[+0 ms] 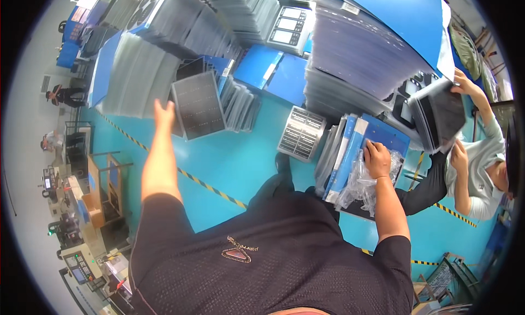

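In the head view, the left hand [164, 117] is held out over the floor [213, 164], just beside the left edge of a dark rectangular sheet [198, 104]; its visible fingers and thumb stand a little apart, and whether they touch that edge I cannot tell. The sheet sits slanted, with rows of small marks across it, in front of a low pile of clear sheets [240, 106]. The right hand [378, 161] is down on crumpled clear plastic [356, 185], which lies over a blue folder [387, 133]; its fingers are curled, but whether they are clamped on the plastic I cannot tell. Left of the folder, a panel with pale labels [302, 133] lies near the person's dark shoe [282, 163]. Beyond the hands, a tall stack of clear sheets [142, 77] stands at the left, blue boards [273, 71] lie in the middle, and a bigger stack [355, 55] rises at the right under a large blue cover [402, 11]. At the right, a co-worker in a light grey shirt [481, 170] has both hands at a bundle of dark panels [437, 115]. Yellow and black striped tape [212, 192] crosses the floor, and a machine with a keypad [82, 268] stands at lower left.
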Demonstrator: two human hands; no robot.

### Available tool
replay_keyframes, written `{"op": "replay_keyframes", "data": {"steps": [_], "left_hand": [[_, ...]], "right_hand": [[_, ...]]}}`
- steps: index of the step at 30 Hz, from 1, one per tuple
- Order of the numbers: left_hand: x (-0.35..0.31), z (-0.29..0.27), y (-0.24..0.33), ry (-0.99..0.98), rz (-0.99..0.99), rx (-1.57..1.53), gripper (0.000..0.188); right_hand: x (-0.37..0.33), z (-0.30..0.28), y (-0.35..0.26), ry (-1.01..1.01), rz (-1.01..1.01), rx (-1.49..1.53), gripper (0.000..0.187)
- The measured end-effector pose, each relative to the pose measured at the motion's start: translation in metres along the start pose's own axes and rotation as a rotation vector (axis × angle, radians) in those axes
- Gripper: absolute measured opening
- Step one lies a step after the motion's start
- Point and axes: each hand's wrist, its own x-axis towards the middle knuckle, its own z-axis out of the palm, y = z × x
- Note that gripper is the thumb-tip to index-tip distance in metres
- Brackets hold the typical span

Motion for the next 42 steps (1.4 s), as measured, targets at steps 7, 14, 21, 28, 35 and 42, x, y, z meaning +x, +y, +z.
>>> {"op": "replay_keyframes", "data": {"steps": [7, 14, 21, 28, 35, 42], "left_hand": [[-0.205, 0.104, -0.009, -0.735, 0.084, 0.109, 0.096], [-0.332, 0.126, 0.088, -1.078, 0.342, 0.019, 0.083], [-0.381, 0.147, 0.238, -1.194, 0.528, -0.008, 0.076], [-0.398, 0.162, 0.358, -1.308, 0.407, -0.306, 0.063], [-0.422, 0.163, 0.433, -1.49, -0.069, -0.777, 0.033], [-0.427, 0.171, 0.436, -1.431, -0.247, -1.107, 0.015]], "right_hand": [[0.009, -0.009, -0.005, 0.004, 0.075, 0.115, 0.01], [-0.007, 0.007, 0.021, 0.084, 0.011, 0.052, 0.007], [-0.014, 0.002, 0.026, 0.01, 0.171, 0.152, 0.011], [-0.023, 0.006, 0.032, -0.04, 0.236, 0.09, 0.013], [-0.027, -0.064, 0.01, 0.357, 0.062, 0.169, 0.015], [-0.011, -0.122, -0.009, 0.517, -0.157, 0.102, 0.014]]}}
